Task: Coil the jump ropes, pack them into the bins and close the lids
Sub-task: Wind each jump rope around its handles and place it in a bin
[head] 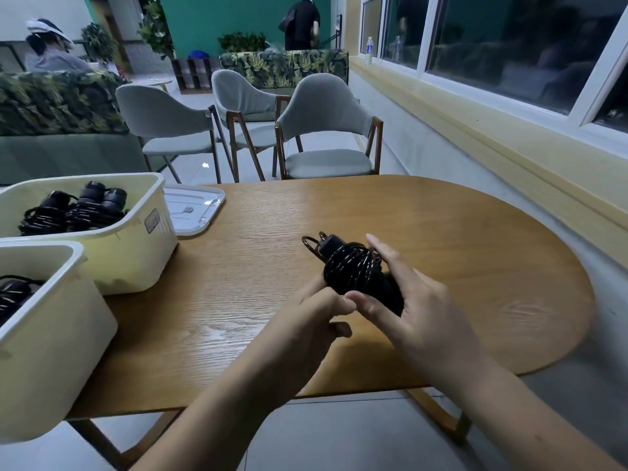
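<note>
A black jump rope [353,266], its cord wound round its handles, is held above the middle of the wooden table [238,266]. My right hand [407,300] grips the bundle from the right, thumb underneath. My left hand [316,314] holds its lower end, fingers curled. Two white bins stand open at the left. The far bin [136,253] holds several coiled black ropes [74,209]. The near bin [51,341] shows part of another rope [13,294]. A white lid [193,209] lies flat behind the far bin.
Three grey chairs [323,130] stand beyond the table's far edge. A yellow window ledge [509,137] runs along the right. Two people are in the background, one seated at far left, one standing at the back wall.
</note>
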{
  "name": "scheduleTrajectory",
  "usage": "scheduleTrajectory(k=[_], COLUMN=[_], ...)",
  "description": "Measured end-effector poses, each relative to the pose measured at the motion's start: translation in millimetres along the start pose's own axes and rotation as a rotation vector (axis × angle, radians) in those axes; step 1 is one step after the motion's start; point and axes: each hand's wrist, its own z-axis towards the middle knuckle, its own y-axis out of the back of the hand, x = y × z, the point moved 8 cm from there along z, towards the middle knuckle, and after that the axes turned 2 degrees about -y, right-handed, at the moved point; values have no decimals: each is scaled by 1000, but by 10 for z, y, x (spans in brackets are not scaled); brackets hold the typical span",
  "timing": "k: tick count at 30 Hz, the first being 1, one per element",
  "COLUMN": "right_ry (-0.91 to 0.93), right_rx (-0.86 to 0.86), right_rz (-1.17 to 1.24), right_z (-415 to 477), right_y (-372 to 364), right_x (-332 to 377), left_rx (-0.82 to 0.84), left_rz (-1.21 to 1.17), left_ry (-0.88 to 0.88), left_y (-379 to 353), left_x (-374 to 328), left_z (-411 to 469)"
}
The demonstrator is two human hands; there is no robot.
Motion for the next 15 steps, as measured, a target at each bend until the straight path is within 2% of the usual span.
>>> scheduleTrajectory(k=[3, 7, 12, 15], right_ry=[49, 209, 271, 242], right_rx=[-46, -152, -146, -101], right_rz=[-144, -347, -345, -246], right_z=[11, -1, 41, 89], right_y=[-47, -183, -335, -410], right_x=[17, 226, 459, 569], left_rx=[-23, -165, -325, -390], left_rz=[14, 100, 117, 139], left_ry=[-3, -2, -49, -67], left_y=[55, 199, 367, 504], left_x=[-18, -93, -329, -511], left_z=[6, -47, -180, -298])
